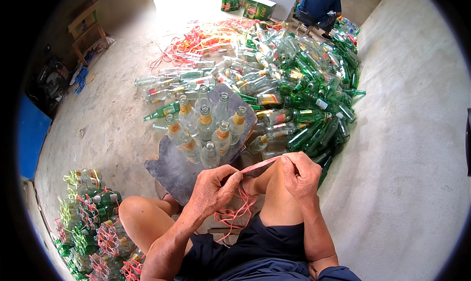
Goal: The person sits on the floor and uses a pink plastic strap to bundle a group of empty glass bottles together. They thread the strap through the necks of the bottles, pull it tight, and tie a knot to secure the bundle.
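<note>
Between my hands a pinkish-red plastic strap [261, 165] is stretched out, above my bent knee. My left hand [216, 185] pinches one part of it between thumb and fingers. My right hand [300, 175] grips the strap farther right, its fingers curled closed. Loose loops of the same strap [237, 213] dangle below my left hand, between my legs. In front of me stands a low grey board [169, 169] with several clear glass bottles [205, 124] upright on it in a tight cluster. Orange and yellow labels show on most of their necks.
A big heap of green and clear bottles [304, 84] lies beyond the board, against the right wall [407, 109]. Red and yellow straps [196, 43] are piled behind. Strapped bottle bundles [93, 217] stand at lower left. Another person [319, 6] sits at the back near a green carton [259, 8].
</note>
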A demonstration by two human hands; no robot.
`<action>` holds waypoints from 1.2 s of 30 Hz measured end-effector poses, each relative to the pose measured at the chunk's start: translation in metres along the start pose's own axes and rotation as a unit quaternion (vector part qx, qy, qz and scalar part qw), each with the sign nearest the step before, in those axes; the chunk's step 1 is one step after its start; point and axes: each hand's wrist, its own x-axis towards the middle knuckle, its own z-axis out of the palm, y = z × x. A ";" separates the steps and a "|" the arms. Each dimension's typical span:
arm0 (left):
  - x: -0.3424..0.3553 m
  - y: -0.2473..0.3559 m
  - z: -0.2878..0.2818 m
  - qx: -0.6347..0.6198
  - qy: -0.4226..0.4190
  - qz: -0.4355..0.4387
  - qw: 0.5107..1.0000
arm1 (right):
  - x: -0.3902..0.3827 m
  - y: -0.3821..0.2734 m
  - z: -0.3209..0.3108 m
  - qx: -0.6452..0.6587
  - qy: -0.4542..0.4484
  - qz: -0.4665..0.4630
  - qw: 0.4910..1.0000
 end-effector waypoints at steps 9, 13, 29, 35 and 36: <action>0.000 0.001 0.000 -0.003 0.005 0.001 1.000 | 0.000 -0.002 -0.001 0.002 -0.002 0.005 1.000; 0.000 -0.001 0.001 -0.008 0.008 0.006 1.000 | 0.000 -0.002 -0.001 0.003 -0.004 0.008 1.000; 0.001 -0.003 0.002 -0.012 0.001 0.006 1.000 | 0.001 -0.001 -0.001 0.003 0.001 -0.003 1.000; 0.001 -0.003 0.002 -0.009 -0.004 0.003 1.000 | 0.001 0.001 -0.001 0.006 0.001 -0.007 1.000; 0.001 -0.002 0.002 -0.010 -0.004 0.000 1.000 | 0.000 0.001 -0.001 0.007 0.002 -0.008 1.000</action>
